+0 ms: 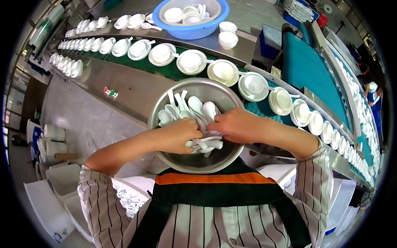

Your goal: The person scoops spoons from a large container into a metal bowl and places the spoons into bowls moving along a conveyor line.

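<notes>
The white spoons (204, 144) sit bunched between your two hands, a fistful of them gathered over the near half of the metal bowl (215, 91). Your left hand (178, 135) is curled shut around the bundle from the left, knuckles up, with spoon handles and bowls poking out past your fingers toward the right. Your right hand (233, 124) comes in from the other side and lies over the same bundle, fingers bent down onto it, so the two hands almost meet above the spoons. Whether the right hand actually pinches a spoon or only rests on the bunch cannot be told, since its fingertips are hidden.

Just beyond your knuckles, more loose spoons (186, 106) lie in a heap in the far half of the metal bowl, handles fanned upward. The bowl itself is directly under both hands and close against your striped shirt and apron (206, 194).

Past the bowl, further from your hands, a green conveyor belt (165, 69) runs across from left to right, carrying a row of place settings (223, 71), each a white cup on a saucer, some with a spoon laid on it. Beyond the belt, well away from your hands, a blue basin (192, 29) holds more white cups and spoons, with two loose white cups (228, 36) just to its right.
</notes>
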